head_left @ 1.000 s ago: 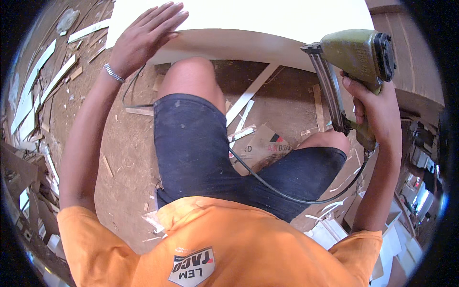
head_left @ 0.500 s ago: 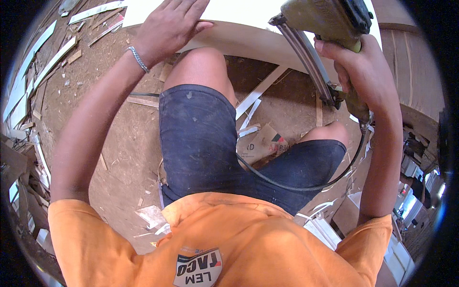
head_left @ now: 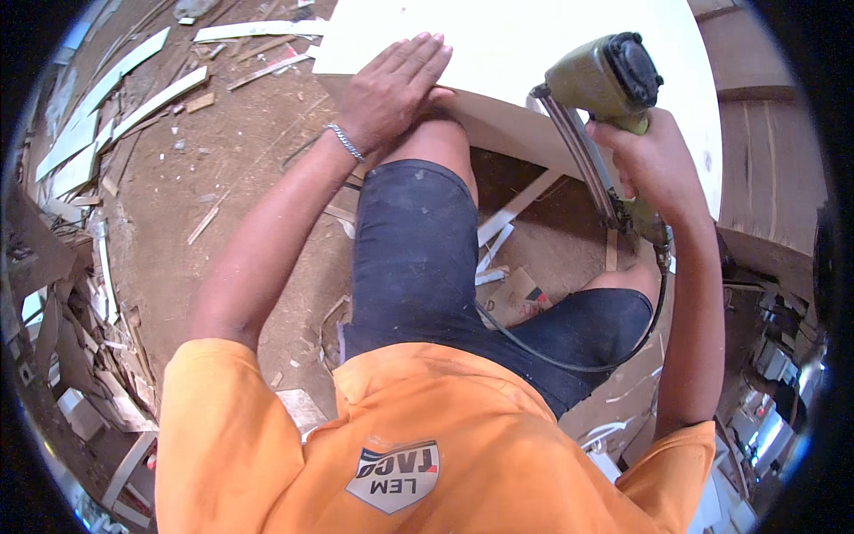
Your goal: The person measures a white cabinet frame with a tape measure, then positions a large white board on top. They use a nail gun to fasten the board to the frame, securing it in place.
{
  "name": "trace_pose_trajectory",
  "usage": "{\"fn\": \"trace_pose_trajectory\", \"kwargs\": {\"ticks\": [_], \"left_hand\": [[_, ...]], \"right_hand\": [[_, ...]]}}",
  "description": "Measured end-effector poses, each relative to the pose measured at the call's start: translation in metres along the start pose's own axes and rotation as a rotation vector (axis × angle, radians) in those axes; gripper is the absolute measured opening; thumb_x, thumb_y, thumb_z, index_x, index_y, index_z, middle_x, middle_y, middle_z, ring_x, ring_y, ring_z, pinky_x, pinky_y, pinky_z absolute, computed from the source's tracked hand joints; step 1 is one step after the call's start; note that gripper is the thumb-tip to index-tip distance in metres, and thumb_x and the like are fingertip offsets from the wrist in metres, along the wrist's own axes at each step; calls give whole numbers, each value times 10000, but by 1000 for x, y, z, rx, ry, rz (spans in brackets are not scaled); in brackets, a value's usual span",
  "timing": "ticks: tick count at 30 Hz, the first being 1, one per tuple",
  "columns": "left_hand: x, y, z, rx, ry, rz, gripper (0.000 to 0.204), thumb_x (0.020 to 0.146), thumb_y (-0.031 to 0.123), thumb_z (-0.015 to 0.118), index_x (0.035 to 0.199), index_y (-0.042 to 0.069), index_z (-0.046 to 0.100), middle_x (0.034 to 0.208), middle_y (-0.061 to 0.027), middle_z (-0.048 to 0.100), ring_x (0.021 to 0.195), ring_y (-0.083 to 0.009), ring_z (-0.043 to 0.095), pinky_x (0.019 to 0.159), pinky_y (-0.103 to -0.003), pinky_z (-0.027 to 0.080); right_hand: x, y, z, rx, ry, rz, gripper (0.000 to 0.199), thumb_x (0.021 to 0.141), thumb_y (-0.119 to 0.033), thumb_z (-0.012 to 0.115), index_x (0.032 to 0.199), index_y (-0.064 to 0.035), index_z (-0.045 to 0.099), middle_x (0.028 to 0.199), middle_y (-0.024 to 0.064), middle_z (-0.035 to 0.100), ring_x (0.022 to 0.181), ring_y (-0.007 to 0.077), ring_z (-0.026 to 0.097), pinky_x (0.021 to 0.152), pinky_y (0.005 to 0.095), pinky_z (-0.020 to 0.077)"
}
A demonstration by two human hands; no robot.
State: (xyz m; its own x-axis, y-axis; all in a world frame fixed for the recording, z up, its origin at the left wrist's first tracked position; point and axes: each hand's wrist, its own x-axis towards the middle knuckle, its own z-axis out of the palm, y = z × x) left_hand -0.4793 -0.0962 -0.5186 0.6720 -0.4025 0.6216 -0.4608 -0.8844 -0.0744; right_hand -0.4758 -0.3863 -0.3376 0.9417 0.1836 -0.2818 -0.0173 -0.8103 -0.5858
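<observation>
My right hand (head_left: 656, 165) is wrapped round the grip of an olive-green nail gun (head_left: 592, 78), whose long magazine slants down toward my knees. The tool's nose is at the near edge of a large white panel (head_left: 534, 40); whether it touches cannot be made out. A black air hose (head_left: 569, 365) runs from the grip's base across my lap. My left hand (head_left: 391, 93) lies flat on the panel's near left corner, fingers stretched out together and the thumb at the edge. It holds nothing.
White offcut strips (head_left: 133, 62) and wood scraps litter the dirt floor at left. A torn cardboard piece (head_left: 516, 298) lies between my legs, near a white strip (head_left: 520, 209). Brown wooden boards (head_left: 765, 169) stand at right. A person's dark sleeve (head_left: 787, 405) shows at the far right.
The whole view has shifted, so the panel, my legs and left hand sit farther right and lower in the picture. The nail gun is still in my right hand, and my left hand stays on the panel.
</observation>
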Motion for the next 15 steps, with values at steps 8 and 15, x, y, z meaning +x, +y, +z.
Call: {"fn": "trace_pose_trajectory", "kwargs": {"ticks": [8, 15], "left_hand": [[31, -90, -17, -73, -12, -591, 566, 909, 510, 672, 1283, 86, 653, 1075, -222, 717, 1003, -391, 689, 876, -471, 538], [69, -98, 16, -194, -82, -1083, 411, 915, 342, 670, 1109, -18, 699, 1068, -300, 690, 1017, -450, 665, 893, -498, 522]], "right_hand": [[10, -18, 1, -49, -95, 30, 272, 843, -251, 669, 749, 4, 651, 512, 38, 527, 397, 142, 516, 448, 319, 406], [18, 2, -3, -253, -145, -171, 315, 839, -280, 637, 756, 19, 689, 458, 47, 540, 369, 143, 531, 525, 286, 449]]}}
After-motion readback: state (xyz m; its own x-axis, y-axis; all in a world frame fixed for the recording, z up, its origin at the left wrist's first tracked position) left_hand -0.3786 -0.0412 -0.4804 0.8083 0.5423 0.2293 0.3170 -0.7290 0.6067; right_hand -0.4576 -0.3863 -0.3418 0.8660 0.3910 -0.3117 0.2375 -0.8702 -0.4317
